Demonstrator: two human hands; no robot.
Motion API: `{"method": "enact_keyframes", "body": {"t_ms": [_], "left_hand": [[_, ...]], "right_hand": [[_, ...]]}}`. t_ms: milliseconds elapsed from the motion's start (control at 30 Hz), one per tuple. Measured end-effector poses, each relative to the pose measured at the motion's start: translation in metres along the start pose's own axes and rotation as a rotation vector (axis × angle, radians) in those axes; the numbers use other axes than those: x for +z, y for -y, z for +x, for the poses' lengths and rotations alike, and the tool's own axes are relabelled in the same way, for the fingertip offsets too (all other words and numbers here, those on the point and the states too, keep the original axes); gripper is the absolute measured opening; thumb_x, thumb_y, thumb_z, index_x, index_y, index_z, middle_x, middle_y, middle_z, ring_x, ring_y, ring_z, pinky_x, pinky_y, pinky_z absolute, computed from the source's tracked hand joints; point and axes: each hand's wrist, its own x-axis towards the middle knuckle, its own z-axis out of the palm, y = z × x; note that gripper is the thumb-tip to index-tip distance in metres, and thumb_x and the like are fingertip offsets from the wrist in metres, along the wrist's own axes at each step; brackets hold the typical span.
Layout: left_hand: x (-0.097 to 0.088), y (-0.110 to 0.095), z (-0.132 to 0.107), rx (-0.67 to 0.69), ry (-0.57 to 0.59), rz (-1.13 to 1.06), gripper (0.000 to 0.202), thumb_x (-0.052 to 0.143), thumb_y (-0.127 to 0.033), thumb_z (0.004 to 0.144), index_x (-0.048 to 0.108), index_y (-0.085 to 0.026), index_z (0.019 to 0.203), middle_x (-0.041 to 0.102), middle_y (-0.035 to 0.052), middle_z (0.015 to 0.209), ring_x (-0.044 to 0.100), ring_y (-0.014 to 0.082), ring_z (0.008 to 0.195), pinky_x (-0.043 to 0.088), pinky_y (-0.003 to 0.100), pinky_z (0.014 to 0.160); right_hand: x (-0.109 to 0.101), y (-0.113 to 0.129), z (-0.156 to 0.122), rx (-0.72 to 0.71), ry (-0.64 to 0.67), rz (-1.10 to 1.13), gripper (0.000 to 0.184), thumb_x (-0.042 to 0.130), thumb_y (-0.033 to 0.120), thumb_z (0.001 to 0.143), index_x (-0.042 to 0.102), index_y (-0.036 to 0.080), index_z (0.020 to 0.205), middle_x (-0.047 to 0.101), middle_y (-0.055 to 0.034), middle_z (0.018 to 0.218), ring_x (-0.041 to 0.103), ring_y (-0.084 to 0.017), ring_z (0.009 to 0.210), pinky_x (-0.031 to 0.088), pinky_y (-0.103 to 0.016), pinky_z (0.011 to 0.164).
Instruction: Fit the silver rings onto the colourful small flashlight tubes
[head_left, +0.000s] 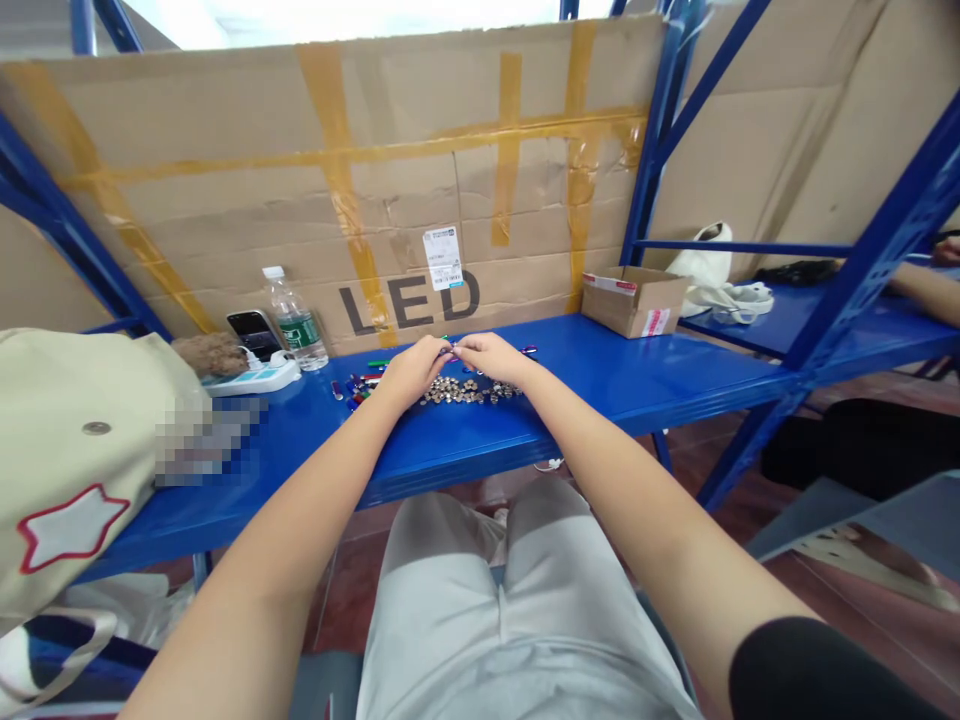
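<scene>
While I sit at the blue steel shelf (615, 400), my left hand (415, 372) and my right hand (489, 360) come together at the fingertips, just above a low heap of small round metal pieces (469, 392) on the shelf top. My fingers (450, 350) are bunched and pinching toward each other around something tiny with a bit of colour, but it is too small for me to tell which hand has hold of it, or whether either does. Small coloured parts (356, 388) in red, green and blue lie scattered just left of the heap, and a few more sit beyond my right hand.

Toward the far left stand a water bottle (295, 318), a phone (255, 333) and a white device (255, 378) beside a brown fuzzy lump (210, 354). A beige bag with a star patch (75, 450) lies at the near left, with a blurred patch beside it. A taped cardboard sheet printed LED (409, 305) forms the far wall. To the right sit a small cardboard box (634, 302) and a white cloth bag (709, 265), and another person's arm (926, 295) rests at the far right on the next shelf.
</scene>
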Motion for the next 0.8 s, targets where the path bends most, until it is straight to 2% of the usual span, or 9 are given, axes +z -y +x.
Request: {"method": "enact_keyframes", "body": {"t_ms": [67,167,267,367,433,533,667,800], "left_hand": [[-0.002,0.001,-0.002,0.017,0.007,0.007,0.026,0.042,-0.035,0.097,0.061,-0.020,0.107,0.063,0.0068,0.101,0.062,0.0197,0.094,0.049,0.029,0.081],[-0.006,-0.001,-0.004,0.059,0.021,0.057,0.026,0.050,-0.038,0.094,0.060,-0.022,0.111,0.064,0.0061,0.103,0.063,0.0191,0.093,0.048,0.026,0.076],[-0.009,-0.005,-0.006,0.067,0.005,0.110,0.022,0.047,-0.034,0.096,0.063,-0.022,0.106,0.064,0.0055,0.100,0.063,0.0183,0.093,0.047,0.025,0.072],[-0.010,-0.009,-0.006,0.037,-0.006,0.057,0.022,0.045,-0.033,0.095,0.064,-0.022,0.098,0.065,0.0052,0.096,0.063,0.0178,0.088,0.047,0.025,0.068],[-0.010,-0.009,-0.006,0.003,-0.008,-0.014,0.023,0.045,-0.033,0.095,0.064,-0.020,0.092,0.065,0.0054,0.091,0.062,0.0184,0.084,0.048,0.027,0.069],[-0.007,-0.007,-0.004,-0.029,-0.025,-0.115,0.026,0.045,-0.035,0.095,0.063,-0.019,0.084,0.065,0.0061,0.086,0.061,0.0198,0.082,0.048,0.031,0.074],[-0.004,-0.007,-0.002,-0.074,-0.015,-0.194,0.030,0.045,-0.037,0.094,0.061,-0.018,0.077,0.065,0.0059,0.081,0.060,0.0195,0.078,0.046,0.030,0.072],[-0.002,-0.011,-0.001,-0.123,-0.003,-0.236,0.030,0.046,-0.037,0.093,0.059,-0.018,0.073,0.064,0.0041,0.075,0.057,0.0181,0.073,0.043,0.028,0.068]], "right_hand": [[0.001,0.000,-0.003,0.024,0.021,0.058,0.028,0.045,0.035,0.089,0.051,0.017,0.068,0.048,0.0049,0.059,0.043,-0.010,0.056,0.034,-0.023,0.060],[0.001,0.000,-0.008,0.077,0.037,0.136,0.030,0.042,0.036,0.091,0.046,0.018,0.067,0.041,0.0068,0.055,0.036,-0.009,0.051,0.032,-0.023,0.056],[0.002,-0.001,-0.012,0.078,0.039,0.072,0.034,0.037,0.037,0.095,0.050,0.017,0.070,0.042,0.0060,0.054,0.039,-0.010,0.051,0.034,-0.023,0.057],[0.001,0.001,-0.016,-0.045,-0.022,-0.162,0.039,0.033,0.039,0.098,0.056,0.016,0.077,0.057,-0.0004,0.068,0.053,-0.013,0.066,0.039,-0.026,0.068],[0.002,0.003,-0.018,-0.125,-0.039,-0.358,0.032,0.038,0.039,0.097,0.060,0.016,0.093,0.066,-0.0053,0.086,0.059,-0.017,0.079,0.040,-0.027,0.074],[0.006,0.009,-0.021,-0.157,-0.020,-0.691,0.031,0.039,0.037,0.098,0.058,0.015,0.110,0.068,-0.0117,0.102,0.063,-0.021,0.089,0.040,-0.030,0.077],[0.019,0.010,-0.020,-0.141,0.027,-1.012,0.036,0.030,0.033,0.100,0.056,0.010,0.111,0.070,-0.0153,0.093,0.066,-0.026,0.086,0.040,-0.035,0.080],[0.025,0.007,-0.018,-0.139,0.022,-1.098,0.037,0.028,0.030,0.098,0.055,0.007,0.110,0.070,-0.0158,0.085,0.067,-0.029,0.085,0.040,-0.039,0.083]]}}
